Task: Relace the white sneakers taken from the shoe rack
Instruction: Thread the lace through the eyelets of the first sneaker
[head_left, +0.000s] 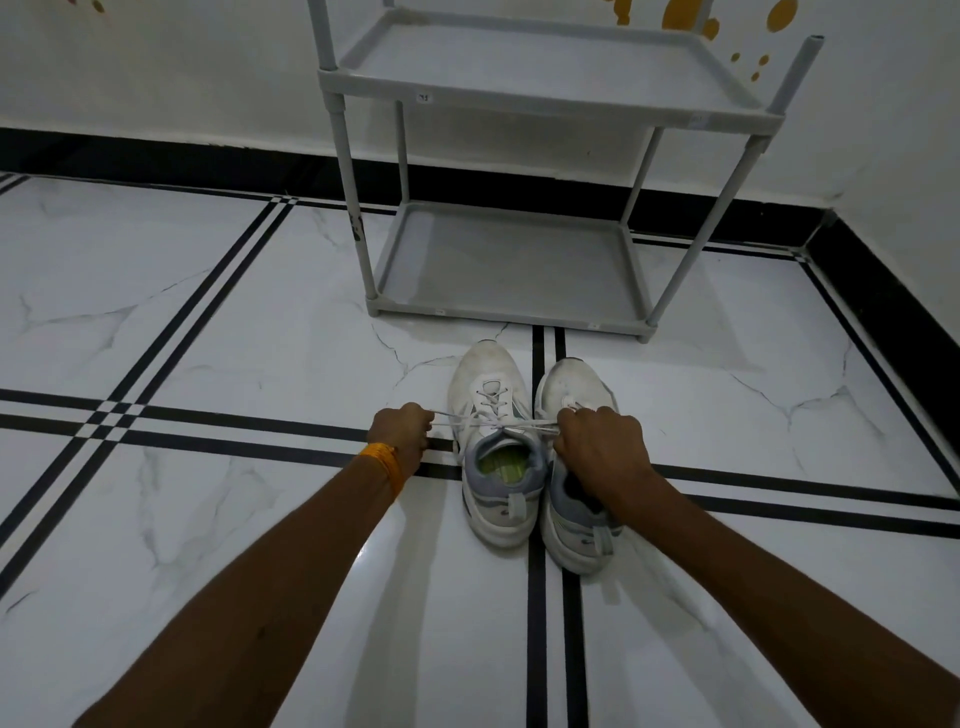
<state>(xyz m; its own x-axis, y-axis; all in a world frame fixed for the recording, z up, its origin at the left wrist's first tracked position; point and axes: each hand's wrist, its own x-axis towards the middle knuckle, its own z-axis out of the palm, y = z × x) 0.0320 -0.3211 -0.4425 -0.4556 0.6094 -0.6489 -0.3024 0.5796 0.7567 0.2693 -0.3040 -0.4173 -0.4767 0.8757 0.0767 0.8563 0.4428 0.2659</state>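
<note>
Two white sneakers stand side by side on the tiled floor, toes pointing away from me. The left sneaker (493, 384) has its white lace (498, 427) threaded through the eyelets and crossed near the top. My left hand (402, 434) is closed on one lace end, stretched out to the left of the shoe. My right hand (597, 441) is closed on the other end and lies over the right sneaker (569, 382), hiding its tongue and eyelets. The lace runs taut between both fists.
A grey plastic shoe rack (511, 312) with two bare shelves stands just beyond the sneakers, against the white wall. A black skirting band runs along the wall and down the right side. White marble-look floor tiles with black stripes lie all around.
</note>
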